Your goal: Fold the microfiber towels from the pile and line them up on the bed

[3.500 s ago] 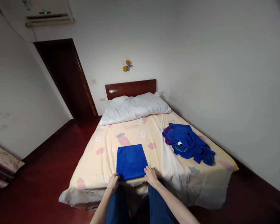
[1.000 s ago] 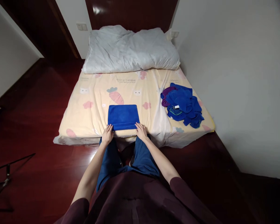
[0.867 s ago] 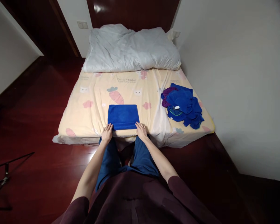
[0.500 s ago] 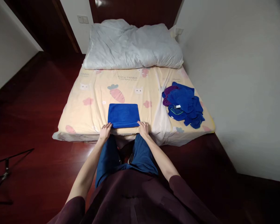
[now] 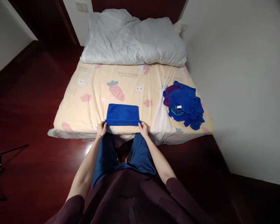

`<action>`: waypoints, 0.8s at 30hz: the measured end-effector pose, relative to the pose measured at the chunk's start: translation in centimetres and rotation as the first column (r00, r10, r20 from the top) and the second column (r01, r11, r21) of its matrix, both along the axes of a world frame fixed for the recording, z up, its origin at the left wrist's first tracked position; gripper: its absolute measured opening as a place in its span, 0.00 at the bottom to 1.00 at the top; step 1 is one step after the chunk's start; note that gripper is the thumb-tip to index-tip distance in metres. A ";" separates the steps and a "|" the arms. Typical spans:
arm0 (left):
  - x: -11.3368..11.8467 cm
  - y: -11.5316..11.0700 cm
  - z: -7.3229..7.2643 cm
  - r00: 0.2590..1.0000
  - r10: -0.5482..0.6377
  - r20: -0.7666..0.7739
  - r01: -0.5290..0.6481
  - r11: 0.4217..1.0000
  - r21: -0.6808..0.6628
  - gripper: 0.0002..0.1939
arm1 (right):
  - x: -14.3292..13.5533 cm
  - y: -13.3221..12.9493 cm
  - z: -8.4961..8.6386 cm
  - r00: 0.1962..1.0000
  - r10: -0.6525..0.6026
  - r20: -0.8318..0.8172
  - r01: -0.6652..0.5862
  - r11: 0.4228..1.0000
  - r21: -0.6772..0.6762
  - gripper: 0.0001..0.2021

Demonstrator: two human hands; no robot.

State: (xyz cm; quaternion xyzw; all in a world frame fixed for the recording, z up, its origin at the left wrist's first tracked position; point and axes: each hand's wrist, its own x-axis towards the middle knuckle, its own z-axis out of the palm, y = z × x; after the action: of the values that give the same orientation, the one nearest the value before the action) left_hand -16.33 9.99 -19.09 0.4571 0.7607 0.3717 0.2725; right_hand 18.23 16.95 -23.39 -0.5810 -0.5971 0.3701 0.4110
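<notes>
Pinching, in the head view, both near corners of a flat, rectangular blue fabric cloth [image 5: 122,111], the left hand [image 5: 101,128] and right hand [image 5: 143,129] hold it near the foot of the cream, carrot-print bedsheet [image 5: 84,112]. Versus half a second ago, fingers sit wider and the near strip stands out more, suggesting a layer drawn taut between them.

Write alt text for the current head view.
A person's left hand and right hand hold the near corners of a blue cloth on a printed bedsheet. A rumpled cloth heap lies to the right, pale bedding behind.
</notes>
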 end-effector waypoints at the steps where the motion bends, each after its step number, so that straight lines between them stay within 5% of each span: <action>1: 0.1 0.1 0.0 1.000 0.014 0.002 -0.014 1.000 0.005 0.20 | 0.0 0.0 0.0 1.000 -0.005 -0.005 0.005 1.000 0.006 0.20; 14: 0.1 -1.2 -0.4 0.997 0.050 -0.067 -0.049 0.999 0.013 0.17 | 0.0 -0.3 -0.2 0.993 -0.076 -0.088 0.073 0.997 -0.035 0.21; 17: 0.3 -1.2 0.1 0.982 0.050 -0.184 -0.038 0.997 0.070 0.15 | 0.0 -0.8 0.5 0.995 -0.097 -0.017 0.098 0.995 0.008 0.20; 20: 0.6 -1.4 0.7 0.913 -0.074 -0.401 0.144 0.979 0.148 0.17 | -0.4 -1.9 1.8 0.980 -0.125 0.156 0.094 0.976 0.195 0.18; 24: 1.0 -1.5 1.2 0.768 -0.398 -0.502 0.491 0.869 0.063 0.21 | -1.1 -3.1 3.1 0.894 0.100 0.437 -0.241 0.929 0.280 0.19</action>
State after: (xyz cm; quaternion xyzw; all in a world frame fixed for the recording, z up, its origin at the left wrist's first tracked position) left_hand -15.37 8.46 -17.91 0.7249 0.6340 0.2441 0.1141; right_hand 17.11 13.86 -20.28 -0.5143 -0.7730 0.1690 0.3308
